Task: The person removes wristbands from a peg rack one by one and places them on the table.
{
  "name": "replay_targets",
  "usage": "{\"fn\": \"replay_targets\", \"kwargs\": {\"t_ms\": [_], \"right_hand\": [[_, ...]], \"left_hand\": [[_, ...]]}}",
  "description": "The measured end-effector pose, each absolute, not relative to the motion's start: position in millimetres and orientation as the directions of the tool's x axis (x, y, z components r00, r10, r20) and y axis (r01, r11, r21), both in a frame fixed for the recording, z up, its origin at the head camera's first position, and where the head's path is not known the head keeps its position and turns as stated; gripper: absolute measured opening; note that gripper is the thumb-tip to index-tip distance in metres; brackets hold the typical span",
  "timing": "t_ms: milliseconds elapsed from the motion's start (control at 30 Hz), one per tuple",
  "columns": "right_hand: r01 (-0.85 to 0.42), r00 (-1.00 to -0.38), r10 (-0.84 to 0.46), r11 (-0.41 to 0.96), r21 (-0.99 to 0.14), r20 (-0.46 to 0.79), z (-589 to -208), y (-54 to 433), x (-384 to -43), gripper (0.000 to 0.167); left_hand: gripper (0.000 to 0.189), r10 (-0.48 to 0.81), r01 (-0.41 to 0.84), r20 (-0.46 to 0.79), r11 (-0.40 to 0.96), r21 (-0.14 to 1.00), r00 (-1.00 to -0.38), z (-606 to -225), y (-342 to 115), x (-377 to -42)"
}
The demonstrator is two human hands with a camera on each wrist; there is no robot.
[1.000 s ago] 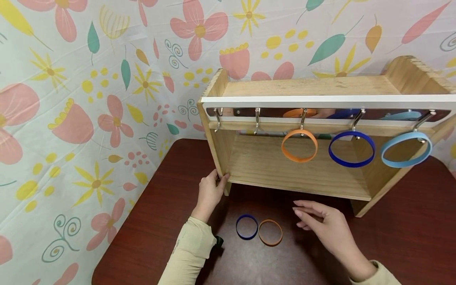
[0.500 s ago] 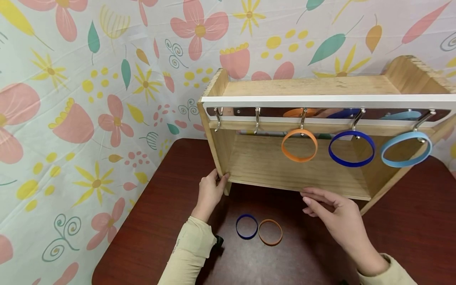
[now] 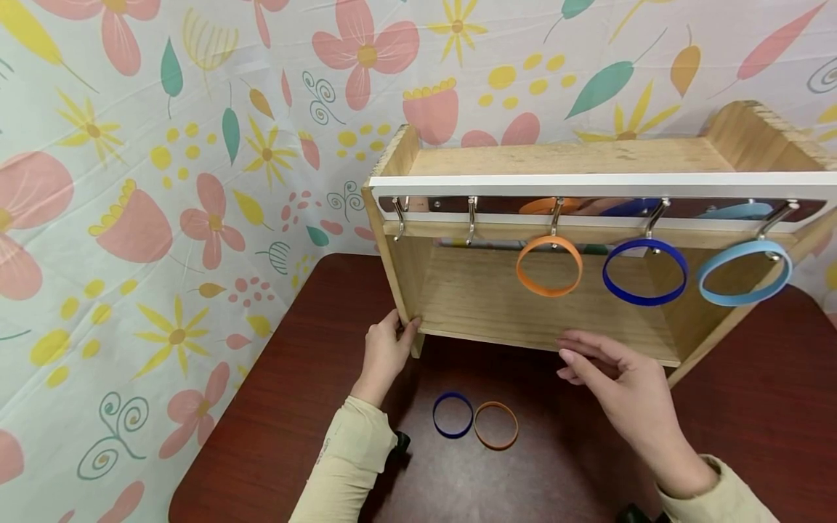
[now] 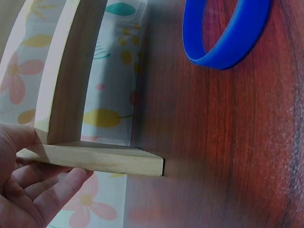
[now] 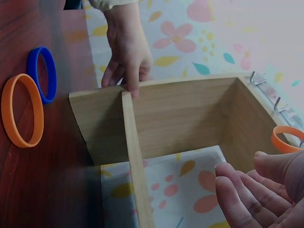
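My left hand grips the lower left side panel of a wooden shelf. In the left wrist view the thumb lies on one side of the panel and the fingers on the other. My right hand, with nothing in it, hovers by the front edge of the lower board, its fingers loosely bent. From hooks on the shelf's rail hang an orange wristband, a dark blue wristband and a light blue wristband. A second blue wristband and a second orange wristband lie on the table.
Two hooks at the rail's left, including one hook, carry no band. The dark red table runs under the shelf. A flower-patterned cloth hangs behind and to the left.
My right hand has moved up and slightly right, from above the table to the lower board's front edge. The left hand and the wristbands have stayed put.
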State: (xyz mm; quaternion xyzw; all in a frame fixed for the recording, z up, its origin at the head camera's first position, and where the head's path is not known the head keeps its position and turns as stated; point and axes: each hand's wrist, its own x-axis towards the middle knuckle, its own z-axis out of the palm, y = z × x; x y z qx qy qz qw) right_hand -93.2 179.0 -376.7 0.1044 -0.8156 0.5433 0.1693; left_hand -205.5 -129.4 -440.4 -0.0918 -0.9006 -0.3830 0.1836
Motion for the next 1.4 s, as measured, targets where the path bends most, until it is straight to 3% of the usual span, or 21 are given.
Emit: {"fn": "replay_targets", "kwargs": {"t_ms": [500,1400], "right_hand": [[-0.367,-0.911,0.025,0.411,-0.834,0.412,-364,178,-97,0.028],[-0.414,-0.896,0.045,0.280,-0.866,0.442,-345,176,-109,0.035]], "left_hand": [[0.018,0.020,0.302,0.401,0.694,0.654,-0.916,-440,-130,-206],[0.019,0.027,0.303,0.400,0.700,0.647,-0.916,-441,-130,-207]]}}
